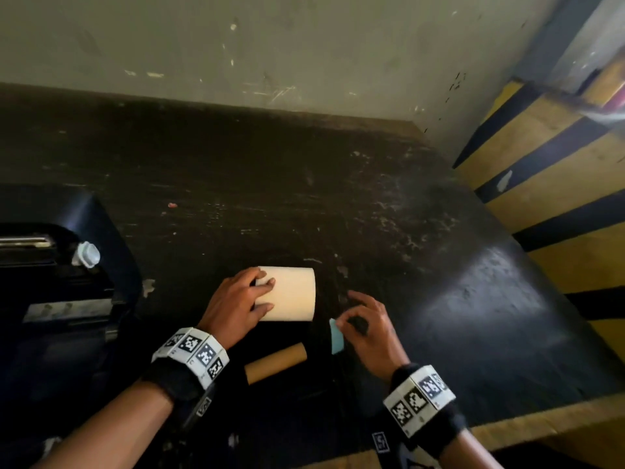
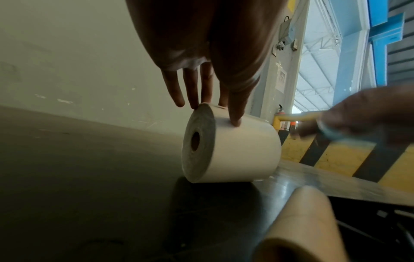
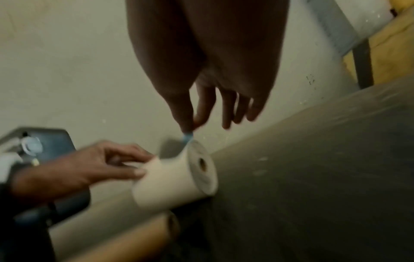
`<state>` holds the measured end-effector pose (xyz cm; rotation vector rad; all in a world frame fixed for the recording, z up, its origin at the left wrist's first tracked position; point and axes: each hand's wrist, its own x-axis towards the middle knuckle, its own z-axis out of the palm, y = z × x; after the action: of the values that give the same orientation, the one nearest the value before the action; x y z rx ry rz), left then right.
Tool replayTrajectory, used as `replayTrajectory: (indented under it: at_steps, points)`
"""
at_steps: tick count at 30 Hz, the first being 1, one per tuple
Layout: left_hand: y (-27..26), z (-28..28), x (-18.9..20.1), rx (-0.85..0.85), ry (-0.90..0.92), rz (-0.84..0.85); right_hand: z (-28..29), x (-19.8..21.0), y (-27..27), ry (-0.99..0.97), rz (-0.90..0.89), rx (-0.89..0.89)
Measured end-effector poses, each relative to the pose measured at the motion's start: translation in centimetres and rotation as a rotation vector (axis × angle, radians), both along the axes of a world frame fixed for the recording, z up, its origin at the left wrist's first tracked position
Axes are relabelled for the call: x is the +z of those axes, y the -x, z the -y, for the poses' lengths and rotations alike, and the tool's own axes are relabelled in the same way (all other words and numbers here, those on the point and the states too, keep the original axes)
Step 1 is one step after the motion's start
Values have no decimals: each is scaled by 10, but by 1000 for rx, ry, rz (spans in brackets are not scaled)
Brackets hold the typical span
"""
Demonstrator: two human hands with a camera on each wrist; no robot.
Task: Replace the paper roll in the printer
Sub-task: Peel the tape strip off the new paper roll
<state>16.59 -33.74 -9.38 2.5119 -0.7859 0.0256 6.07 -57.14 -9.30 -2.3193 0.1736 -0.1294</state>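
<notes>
Left hand (image 2: 212, 44) holds paper roll (image 2: 241, 152) on table (image 2: 89, 177).

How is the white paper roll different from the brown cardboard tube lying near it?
The white paper roll is thick with wound paper; the brown cardboard tube is slimmer and bare. The left hand grips the roll; the tube lies untouched. The right hand pinches a light blue tab by the roll's end; the tube shows none. Both lie sideways on the dark table, hollow-centred.
</notes>
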Motion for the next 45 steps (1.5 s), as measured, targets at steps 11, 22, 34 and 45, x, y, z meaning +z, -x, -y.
replayTrajectory:
  at_steps: [11, 22, 34, 45]
  points:
    - [27, 27, 11, 270, -86, -85, 53, -56, 35, 142, -294, 123]
    - [35, 27, 11, 287, -90, -92, 19, -35, 26, 54, -196, 132]
    - [11, 10, 2, 120, -5, -175, 21, -19, 26, -271, -233, -24]
    - [-5, -6, -3, -56, 10, -133, 41, -17, 9, -355, -134, -512]
